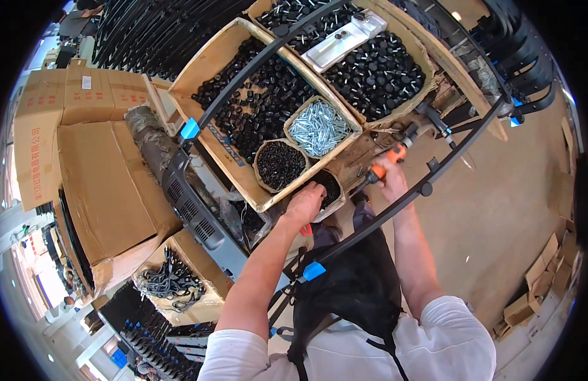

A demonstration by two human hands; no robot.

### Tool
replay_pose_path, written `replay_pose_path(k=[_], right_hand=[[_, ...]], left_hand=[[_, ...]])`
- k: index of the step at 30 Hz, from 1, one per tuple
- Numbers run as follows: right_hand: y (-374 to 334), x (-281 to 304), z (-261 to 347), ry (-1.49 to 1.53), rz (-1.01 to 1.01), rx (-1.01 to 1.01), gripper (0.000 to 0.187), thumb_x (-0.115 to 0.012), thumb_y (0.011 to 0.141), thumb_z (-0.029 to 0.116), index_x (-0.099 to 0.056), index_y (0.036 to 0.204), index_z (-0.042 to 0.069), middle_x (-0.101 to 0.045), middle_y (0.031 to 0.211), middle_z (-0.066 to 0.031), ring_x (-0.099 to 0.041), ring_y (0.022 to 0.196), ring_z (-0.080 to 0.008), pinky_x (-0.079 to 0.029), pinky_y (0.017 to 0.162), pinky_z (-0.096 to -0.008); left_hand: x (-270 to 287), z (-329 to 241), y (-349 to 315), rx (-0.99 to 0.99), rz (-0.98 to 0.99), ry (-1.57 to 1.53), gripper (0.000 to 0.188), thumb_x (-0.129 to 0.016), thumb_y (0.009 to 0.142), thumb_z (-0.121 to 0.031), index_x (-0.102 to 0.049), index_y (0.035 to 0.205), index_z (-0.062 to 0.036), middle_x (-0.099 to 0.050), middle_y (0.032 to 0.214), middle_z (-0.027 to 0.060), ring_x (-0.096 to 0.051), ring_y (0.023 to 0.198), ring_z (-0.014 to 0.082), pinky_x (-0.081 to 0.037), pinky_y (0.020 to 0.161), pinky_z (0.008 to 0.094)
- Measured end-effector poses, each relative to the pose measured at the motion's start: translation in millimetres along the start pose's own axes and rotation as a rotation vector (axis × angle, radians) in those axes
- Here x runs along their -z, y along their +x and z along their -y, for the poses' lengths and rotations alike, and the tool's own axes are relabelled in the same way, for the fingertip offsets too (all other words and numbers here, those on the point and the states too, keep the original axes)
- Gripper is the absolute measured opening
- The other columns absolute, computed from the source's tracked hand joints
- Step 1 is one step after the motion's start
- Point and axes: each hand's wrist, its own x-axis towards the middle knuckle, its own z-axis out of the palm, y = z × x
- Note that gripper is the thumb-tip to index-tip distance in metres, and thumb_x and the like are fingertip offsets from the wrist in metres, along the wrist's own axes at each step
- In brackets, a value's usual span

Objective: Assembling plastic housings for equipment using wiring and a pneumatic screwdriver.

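Observation:
My left hand [306,202] dips into a small open box of tiny dark parts [330,186]. Its fingers are bent together, and anything between the fingertips is hidden. My right hand [392,180] is closed round an orange and black power screwdriver [390,156], over the wooden bench. A black curved metal frame [370,227] with blue tape at its corners lies across the work area, its near bar passing over my right forearm's side. Beside my left hand, a round tub of small black screws [280,165] and a box of silver bolts [319,129] sit inside a larger cardboard tray [219,166].
Black caps fill that tray, and black-headed bolts [383,73] fill another beyond. A second power tool [439,120] lies at the bench's right. Big cardboard cartons [109,184] stand left, above a box of dark straps [173,279]. Flattened cardboard [529,298] lies at right.

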Motion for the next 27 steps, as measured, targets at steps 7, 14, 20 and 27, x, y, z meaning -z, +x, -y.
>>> replay_pose_path(k=[7,14,20,27], right_hand=[[-128,0,-23,0.198,-0.154,0.156,0.043,-0.067,0.099,0.017,-0.054,0.139,0.012,-0.073,0.109,-0.0084,-0.07,0.095,-0.0181,-0.051,0.058,-0.0296],[-236,-6,25,-0.085,-0.17,0.267,0.061,-0.074,0.093,0.012,-0.046,0.146,0.001,-0.069,0.124,-0.0151,-0.07,0.11,-0.0283,-0.063,0.081,-0.0409],[-289,-36,90,-0.829,0.004,0.702,0.05,-0.08,0.082,-0.002,-0.063,0.129,0.002,-0.074,0.119,-0.0152,-0.069,0.117,-0.0282,-0.053,0.107,-0.0441],[-278,-56,112,-0.72,0.105,0.694,0.047,-0.079,0.085,-0.003,-0.06,0.128,0.001,-0.075,0.116,-0.0143,-0.071,0.112,-0.0251,-0.055,0.104,-0.0408]], left_hand=[[-1,10,11,0.416,0.09,-1.19,0.021,-0.061,0.105,-0.023,-0.065,0.118,-0.0067,-0.061,0.092,0.0031,-0.057,0.075,0.0108,-0.05,0.064,0.0274],[-10,11,16,0.402,0.052,-1.312,0.023,-0.055,0.112,-0.027,-0.065,0.116,-0.0064,-0.065,0.093,0.0027,-0.058,0.066,0.0104,-0.044,0.052,0.0255],[-7,10,19,0.487,0.094,-1.54,0.021,-0.051,0.113,-0.021,-0.063,0.115,-0.0043,-0.071,0.107,0.0098,-0.073,0.089,0.0248,-0.059,0.07,0.0348],[-15,22,18,0.394,0.079,-1.589,0.021,-0.052,0.112,-0.018,-0.064,0.112,-0.0006,-0.071,0.115,0.0149,-0.072,0.099,0.0291,-0.062,0.087,0.0408]])
